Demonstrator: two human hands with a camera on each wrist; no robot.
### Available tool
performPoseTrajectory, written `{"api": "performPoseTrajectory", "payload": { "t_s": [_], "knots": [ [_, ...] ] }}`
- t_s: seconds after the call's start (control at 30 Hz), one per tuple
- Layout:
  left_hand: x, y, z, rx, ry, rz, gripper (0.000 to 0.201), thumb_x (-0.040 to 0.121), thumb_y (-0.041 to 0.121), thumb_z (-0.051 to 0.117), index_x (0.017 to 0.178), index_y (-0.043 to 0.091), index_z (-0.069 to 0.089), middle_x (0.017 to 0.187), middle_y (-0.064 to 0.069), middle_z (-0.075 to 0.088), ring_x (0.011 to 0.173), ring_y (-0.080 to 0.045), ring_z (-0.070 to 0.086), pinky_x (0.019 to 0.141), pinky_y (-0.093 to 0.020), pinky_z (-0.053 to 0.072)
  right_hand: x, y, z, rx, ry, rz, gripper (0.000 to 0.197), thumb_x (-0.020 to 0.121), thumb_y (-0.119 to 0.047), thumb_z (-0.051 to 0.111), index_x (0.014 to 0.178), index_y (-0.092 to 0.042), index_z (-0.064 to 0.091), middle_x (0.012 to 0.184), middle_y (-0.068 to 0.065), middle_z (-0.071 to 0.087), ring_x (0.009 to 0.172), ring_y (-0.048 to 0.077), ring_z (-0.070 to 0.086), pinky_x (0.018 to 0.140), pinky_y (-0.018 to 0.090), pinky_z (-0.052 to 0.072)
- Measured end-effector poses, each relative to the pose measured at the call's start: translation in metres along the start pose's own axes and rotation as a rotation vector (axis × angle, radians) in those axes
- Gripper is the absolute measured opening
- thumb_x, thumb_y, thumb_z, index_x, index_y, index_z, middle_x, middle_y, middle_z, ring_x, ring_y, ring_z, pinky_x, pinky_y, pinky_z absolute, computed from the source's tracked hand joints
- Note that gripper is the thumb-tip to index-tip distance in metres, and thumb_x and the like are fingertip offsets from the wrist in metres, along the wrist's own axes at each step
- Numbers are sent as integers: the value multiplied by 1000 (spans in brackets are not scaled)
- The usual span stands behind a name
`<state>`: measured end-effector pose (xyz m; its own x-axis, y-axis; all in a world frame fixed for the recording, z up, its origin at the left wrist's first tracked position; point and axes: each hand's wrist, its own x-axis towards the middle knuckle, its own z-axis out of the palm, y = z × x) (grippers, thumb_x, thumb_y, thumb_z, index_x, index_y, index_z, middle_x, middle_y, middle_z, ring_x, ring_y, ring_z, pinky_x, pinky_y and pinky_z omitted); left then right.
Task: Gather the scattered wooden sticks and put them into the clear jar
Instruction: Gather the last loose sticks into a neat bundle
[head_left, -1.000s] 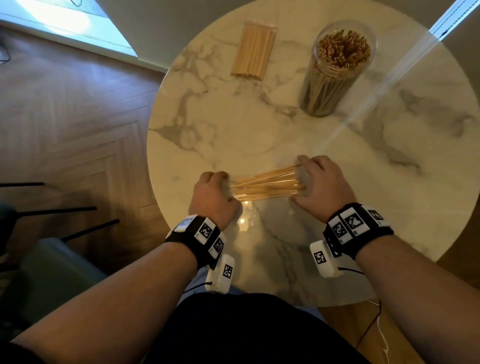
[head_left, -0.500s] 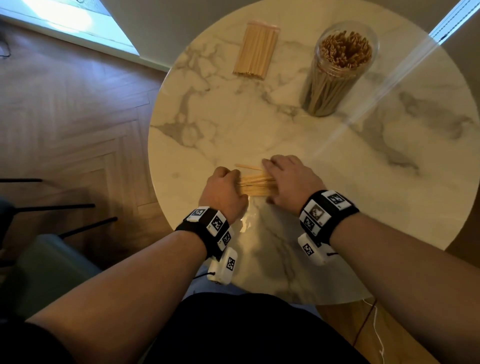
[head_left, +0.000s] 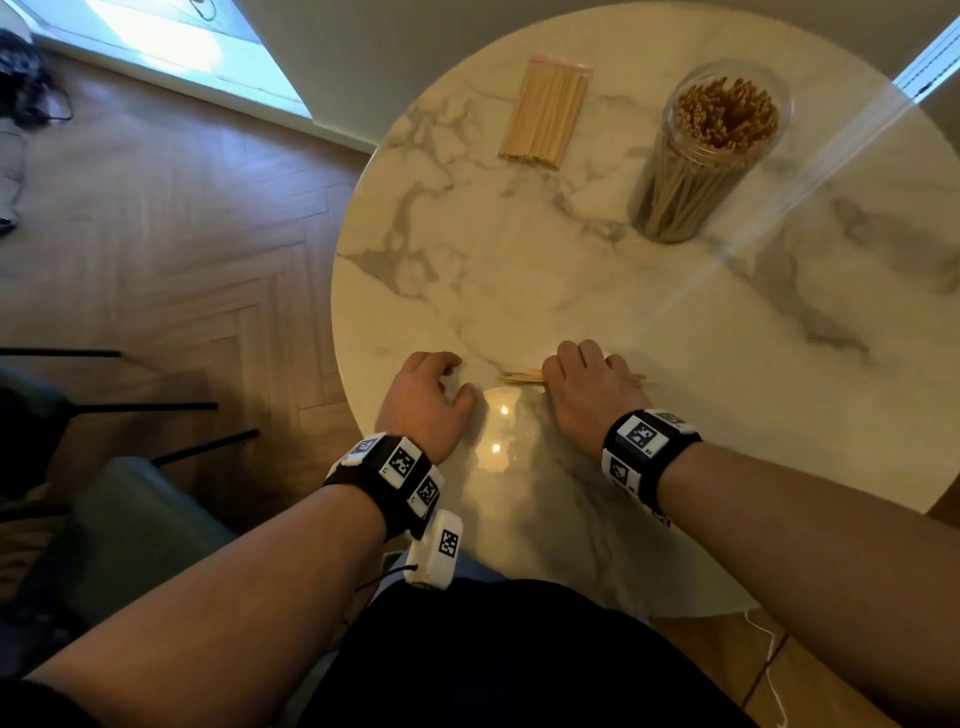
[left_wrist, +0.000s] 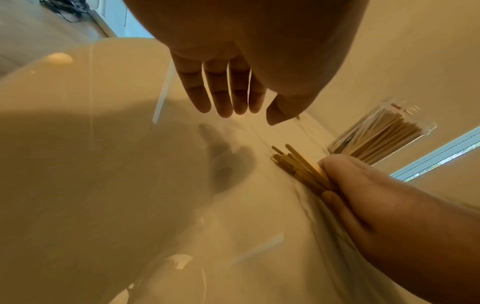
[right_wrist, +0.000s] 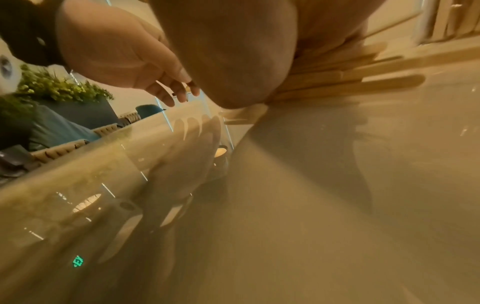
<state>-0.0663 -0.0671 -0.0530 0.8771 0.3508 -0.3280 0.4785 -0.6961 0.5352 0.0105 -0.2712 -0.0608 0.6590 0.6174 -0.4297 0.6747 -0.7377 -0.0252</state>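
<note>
- The right hand grips a bundle of thin, flat, pale wooden sticks, its fingers curled over the top and the thumb closing from below, as the left wrist view shows.
- That bundle lies low at the near middle of the table; whether it touches the surface I cannot tell. Its long axis runs left to right, and its ends stick out on both sides of the fist: a fanned tuft towards the left, a few longer tips towards the right.
- The left hand is just left of the bundle, apart from it and holding nothing. Its fingers hang straight and close together above the table, tips pointing down.
- Both wrists carry black bands with white square-patterned markers.
- The round white marble table with grey veins is glossy and reflects the hands.
- At the far right of the table stands the clear cylindrical jar, upright and open at the top, packed with wooden sticks standing on end.
- At the far middle, left of the jar and well apart from it, a second neat stack of pale wooden sticks lies flat, its long axis running near to far.
- Left of the table are the brown herringbone wood floor and a dark green chair with thin black legs.
</note>
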Motion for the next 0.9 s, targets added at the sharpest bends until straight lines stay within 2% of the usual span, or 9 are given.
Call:
{"api": "performPoseTrajectory", "payload": {
  "t_s": [0.1, 0.27, 0.37, 0.43, 0.5, 0.6, 0.7, 0.77, 0.9],
  "knots": [
    [-1, -5, -3, -20, 10, -19, 38, 93, 33, 66, 128, 20, 64, 121, 5, 58, 85, -6, 56, 79, -20, 41, 4, -1, 0, -1, 5, 2, 49, 91, -25, 15, 128, -10, 44, 125, 12, 48, 110, 30, 49, 87, 43, 45],
    [2, -6, -3, -53, 19, -37, 36, 95, 33, 65, 128, 20, 65, 117, 6, 57, 84, -6, 57, 80, -22, 42, 16, 8, -3, 106, -6, 16, 28, 103, -19, 31, 127, -12, 42, 123, 12, 50, 104, 31, 49, 82, 42, 43],
    [8, -3, -3, -86, 2, -44, 32, 96, 33, 65, 125, 20, 66, 115, 6, 59, 82, -2, 56, 81, -23, 44, 21, 20, -23, 360, -16, 102, 27, 102, -12, 40, 129, -8, 41, 121, 16, 50, 93, 38, 57, 72, 43, 45],
    [15, 2, -4, -129, -23, -49, 28, 97, 33, 64, 122, 21, 68, 113, 5, 63, 83, -2, 58, 81, -25, 46, 20, 34, -38, 596, 36, 216, 16, 102, -11, 42, 118, -8, 42, 100, 11, 52, 78, 36, 55, 62, 38, 39],
    [24, 13, -7, -201, -50, -60, 22, 98, 36, 62, 116, 25, 71, 105, 7, 68, 83, -5, 62, 79, -27, 49, 17, 51, -49, 787, 96, 284, 9, 104, -18, 43, 105, -9, 43, 83, 9, 54, 72, 31, 52, 57, 35, 33],
    [36, 43, -18, -429, -82, -46, 18, 100, 36, 61, 111, 26, 71, 98, 6, 73, 82, -11, 71, 83, -39, 60, 3, 69, -66, 1022, 93, 298, 34, 105, -43, 47, 99, -11, 55, 79, 3, 60, 67, 20, 53, 64, 33, 40],
    [49, 92, -39, -685, -84, 18, 29, 98, 42, 57, 112, 21, 71, 103, -2, 75, 90, -20, 74, 85, -42, 61, -11, 70, -83, 886, 45, 187, 37, 95, -54, 63, 82, -19, 60, 72, -1, 60, 65, 13, 53, 65, 32, 43],
    [56, 129, -52, -815, -175, 35, 37, 94, 52, 53, 111, 23, 71, 108, -6, 74, 98, -24, 72, 82, -40, 57, -16, 59, -97, 823, -9, 134, 33, 91, -54, 69, 75, -25, 61, 71, -2, 61, 66, 11, 55, 65, 31, 43],
    [57, 179, -55, -590, -408, 219, 50, 84, 71, 54, 101, 28, 74, 103, 2, 76, 99, -19, 72, 89, -42, 56, -13, 36, -118, 793, 18, 99, 25, 93, -50, 68, 95, -25, 70, 89, -5, 69, 82, 13, 62, 78, 28, 43]
  ]
}}
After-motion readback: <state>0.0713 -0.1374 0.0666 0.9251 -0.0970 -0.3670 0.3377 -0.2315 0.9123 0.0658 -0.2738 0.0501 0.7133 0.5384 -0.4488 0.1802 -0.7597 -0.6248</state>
